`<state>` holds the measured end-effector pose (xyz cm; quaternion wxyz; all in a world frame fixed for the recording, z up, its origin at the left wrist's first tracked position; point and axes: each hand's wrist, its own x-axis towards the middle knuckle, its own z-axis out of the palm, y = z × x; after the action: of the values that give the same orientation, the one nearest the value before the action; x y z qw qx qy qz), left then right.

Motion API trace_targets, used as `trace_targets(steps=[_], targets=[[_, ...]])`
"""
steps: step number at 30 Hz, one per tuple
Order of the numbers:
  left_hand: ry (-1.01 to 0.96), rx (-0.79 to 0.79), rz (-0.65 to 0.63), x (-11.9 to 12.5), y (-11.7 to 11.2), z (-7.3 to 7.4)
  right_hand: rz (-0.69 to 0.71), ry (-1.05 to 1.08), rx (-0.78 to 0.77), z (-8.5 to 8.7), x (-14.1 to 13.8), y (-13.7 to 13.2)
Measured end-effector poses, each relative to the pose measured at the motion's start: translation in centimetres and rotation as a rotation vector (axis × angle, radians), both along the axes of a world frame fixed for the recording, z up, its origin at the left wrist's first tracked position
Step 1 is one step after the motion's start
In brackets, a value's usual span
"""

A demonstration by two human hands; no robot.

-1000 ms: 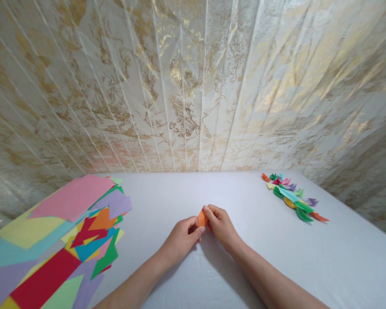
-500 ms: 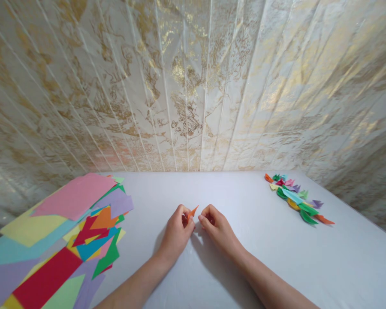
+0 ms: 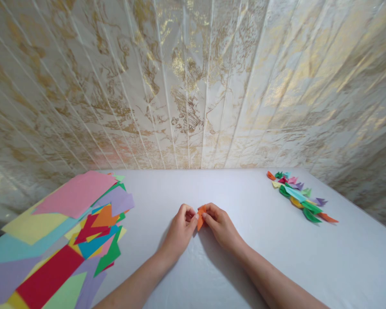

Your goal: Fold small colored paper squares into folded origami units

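One orange paper piece (image 3: 200, 216): small, folded, narrow, with its upper edge at the fingertips and a point hanging down toward the desk (image 3: 244, 257). Location: centre of the desk, between the two hands, raised slightly off the white surface.

Change from half a second earlier: the piece then stuck out up and to the right as a thin spike from the left fingertips, with the right hand just apart from it; now the right hand has closed in and the point is turned downward. The hands have kept to the same spot on the desk.

Left hand (image 3: 179, 229): fingers curled in narrow, thumb and forefinger pinching the left side of the piece.
Right hand (image 3: 221, 225): fingers likewise curled close, tips gripping the right side; fingertips of both hands nearly meet.

Other items: one loose pile of coloured sheets (image 3: 67, 223) at the left edge; one row of small folded pieces (image 3: 300, 197) at the far right, well apart from the hands; gold-patterned wall covering (image 3: 193, 86) behind.
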<state>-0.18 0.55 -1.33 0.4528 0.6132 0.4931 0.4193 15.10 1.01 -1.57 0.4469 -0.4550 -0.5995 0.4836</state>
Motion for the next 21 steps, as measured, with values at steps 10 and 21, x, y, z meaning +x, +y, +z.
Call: trace_targets(steps=[10,21], targets=[[-0.078,-0.116,0.024,-0.5,0.7,0.9,0.014,0.017,-0.024,0.0,-0.3,-0.3],[-0.17,-0.073,0.068,-0.3,0.4,0.5,-0.016,-0.014,-0.046,0.5,-0.2,-0.2]])
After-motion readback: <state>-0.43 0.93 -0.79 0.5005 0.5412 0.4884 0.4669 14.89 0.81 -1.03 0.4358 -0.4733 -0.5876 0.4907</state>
